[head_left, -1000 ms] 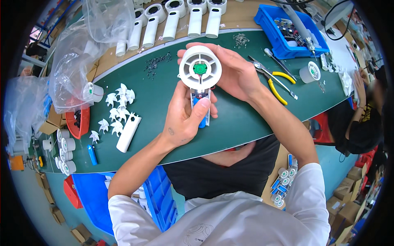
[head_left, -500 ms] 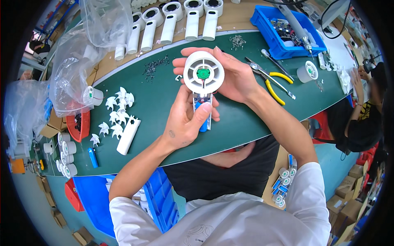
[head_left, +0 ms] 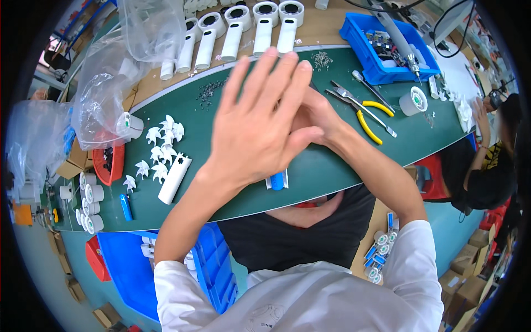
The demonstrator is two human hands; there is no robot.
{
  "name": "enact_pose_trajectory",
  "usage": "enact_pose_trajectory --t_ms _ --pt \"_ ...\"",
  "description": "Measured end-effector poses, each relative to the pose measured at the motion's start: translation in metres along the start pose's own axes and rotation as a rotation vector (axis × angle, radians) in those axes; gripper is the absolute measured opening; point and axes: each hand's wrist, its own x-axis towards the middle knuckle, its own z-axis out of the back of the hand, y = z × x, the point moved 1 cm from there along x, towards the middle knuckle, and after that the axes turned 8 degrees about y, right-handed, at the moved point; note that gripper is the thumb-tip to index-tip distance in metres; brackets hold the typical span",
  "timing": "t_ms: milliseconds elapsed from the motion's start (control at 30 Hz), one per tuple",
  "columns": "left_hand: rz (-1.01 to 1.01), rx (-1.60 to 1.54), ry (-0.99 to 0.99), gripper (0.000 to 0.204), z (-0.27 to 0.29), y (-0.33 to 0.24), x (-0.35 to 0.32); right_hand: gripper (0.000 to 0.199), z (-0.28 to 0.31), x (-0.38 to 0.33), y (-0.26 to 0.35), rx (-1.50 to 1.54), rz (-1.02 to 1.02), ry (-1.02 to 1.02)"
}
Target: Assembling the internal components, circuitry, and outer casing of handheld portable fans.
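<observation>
My left hand [head_left: 251,130] lies flat with its fingers stretched out over the round head of an unfinished white handheld fan. Behind it, my right hand [head_left: 323,113] cups the fan head; its fingers are mostly hidden. Only the lower end of the fan's open handle [head_left: 269,183] shows below my left palm, with a blue battery [head_left: 277,181] in it. To the left on the green table [head_left: 221,196] lie a white handle shell [head_left: 175,180], several white fan blades [head_left: 160,155] and a loose blue battery [head_left: 126,208].
Yellow-handled pliers [head_left: 369,126], tweezers [head_left: 381,113] and a white fan housing [head_left: 413,102] lie to the right. A blue bin [head_left: 381,72] stands beyond them. Several assembled fans [head_left: 232,39] line the far side. A red basket [head_left: 115,169] is at left; another person [head_left: 487,166] sits at right.
My left hand has let go of the fan's handle and moved up, opening flat over the fan head. The right hand stays at the fan head.
</observation>
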Motion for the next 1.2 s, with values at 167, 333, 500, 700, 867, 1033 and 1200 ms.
enact_pose_trajectory --t_ms 167,333,500,700,867,1033,1200 --pt "0.04 0.006 0.031 0.064 -0.024 0.0 0.005 0.04 0.006 -0.001 0.001 -0.002 0.01 -0.061" --pt "-0.037 -0.109 -0.097 0.058 -0.033 0.011 0.002 0.037 0.002 0.001 0.001 -0.012 0.049 -0.124" --pt "-0.138 -0.604 -0.283 0.061 -0.026 0.034 -0.012 0.05 0.018 0.002 0.004 0.024 -0.035 0.111" --pt "-0.082 -0.695 -0.121 0.084 -0.04 0.044 -0.019 0.054 0.006 -0.001 0.008 0.029 0.041 0.053" --pt "-0.086 -0.689 -0.144 0.08 -0.04 0.041 -0.016 0.054 0.011 -0.002 0.007 0.011 0.045 0.084" --pt "-0.11 -0.635 -0.152 0.078 -0.039 0.043 -0.017 0.054 0.011 -0.001 0.006 0.007 0.043 0.095" --pt "-0.101 -0.624 -0.152 0.078 -0.035 0.043 -0.02 0.055 0.007 0.001 0.005 0.004 0.034 0.095"
